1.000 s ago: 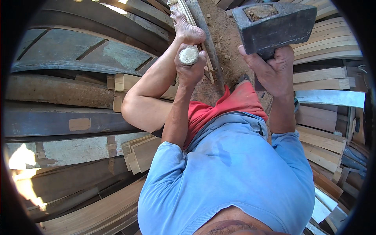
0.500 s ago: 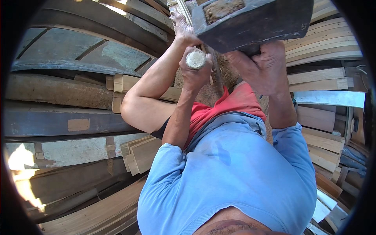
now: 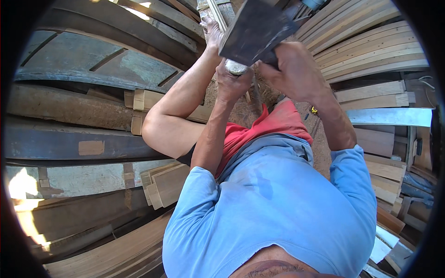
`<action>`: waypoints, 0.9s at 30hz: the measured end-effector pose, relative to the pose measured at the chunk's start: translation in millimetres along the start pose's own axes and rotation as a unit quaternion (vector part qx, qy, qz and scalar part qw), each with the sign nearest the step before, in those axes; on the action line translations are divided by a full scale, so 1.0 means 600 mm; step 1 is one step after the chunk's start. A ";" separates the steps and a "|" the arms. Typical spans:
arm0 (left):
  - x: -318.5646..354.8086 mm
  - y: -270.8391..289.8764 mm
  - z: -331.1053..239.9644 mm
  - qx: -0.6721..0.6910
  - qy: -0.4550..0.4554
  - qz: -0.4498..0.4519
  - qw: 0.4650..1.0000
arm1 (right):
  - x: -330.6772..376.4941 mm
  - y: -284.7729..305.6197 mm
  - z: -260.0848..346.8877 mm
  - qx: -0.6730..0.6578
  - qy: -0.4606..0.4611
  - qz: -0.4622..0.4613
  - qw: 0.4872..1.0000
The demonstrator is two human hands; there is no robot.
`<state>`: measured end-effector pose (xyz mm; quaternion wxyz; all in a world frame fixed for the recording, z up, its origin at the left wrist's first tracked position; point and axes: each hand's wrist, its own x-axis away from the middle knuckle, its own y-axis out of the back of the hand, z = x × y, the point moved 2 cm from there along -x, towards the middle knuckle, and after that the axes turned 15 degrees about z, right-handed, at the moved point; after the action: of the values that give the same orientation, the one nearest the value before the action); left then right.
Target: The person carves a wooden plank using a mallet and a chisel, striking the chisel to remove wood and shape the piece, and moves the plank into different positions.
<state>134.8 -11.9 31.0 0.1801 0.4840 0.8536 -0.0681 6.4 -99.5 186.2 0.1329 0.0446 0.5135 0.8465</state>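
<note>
Dark metal block-shaped hammer head, head view: upper middle, slightly blurred, tilted, near the camera. Right hand just right of it, fingers closed around the dark hammer handle. Left hand lower left of the hammer head, fingers wrapped around an upright shaft with a pale, rough, round end; the hammer head partly covers that end, cannot tell if they touch. Shaft's lower part hidden by the hand. Bare left foot beyond the left hand, beside thin pale wooden strips. Red cloth shorts and light blue shirt below the hands. Small yellow object near the right forearm, too small to identify. Long pale wooden boards stacked right; broad grey-blue weathered plank left.
</note>
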 end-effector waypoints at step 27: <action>0.009 0.008 0.018 0.034 0.033 -0.088 0.995 | 0.014 -0.005 0.015 -0.138 0.057 -0.037 0.988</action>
<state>139.1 -8.4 19.2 0.1288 0.4146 0.8956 -0.0969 0.6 -88.3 186.9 0.1390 -0.0417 0.3998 0.9050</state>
